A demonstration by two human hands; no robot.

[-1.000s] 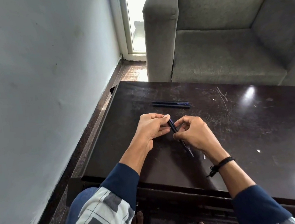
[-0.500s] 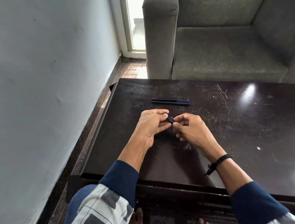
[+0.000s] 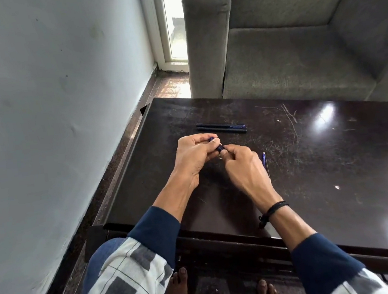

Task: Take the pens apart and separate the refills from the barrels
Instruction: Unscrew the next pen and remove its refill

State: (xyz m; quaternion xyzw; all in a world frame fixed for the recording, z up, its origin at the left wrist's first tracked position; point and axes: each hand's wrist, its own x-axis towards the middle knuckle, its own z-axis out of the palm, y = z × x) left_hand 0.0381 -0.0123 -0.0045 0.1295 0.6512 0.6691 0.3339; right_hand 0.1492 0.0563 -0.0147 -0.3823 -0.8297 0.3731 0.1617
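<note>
Your left hand and right hand both pinch the dark pen barrel between them; its long axis runs hand to hand, so pull apart along it.

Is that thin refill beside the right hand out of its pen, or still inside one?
Out. The refill lies bare on the table, just right of the right hand, with no barrel around it.
</note>
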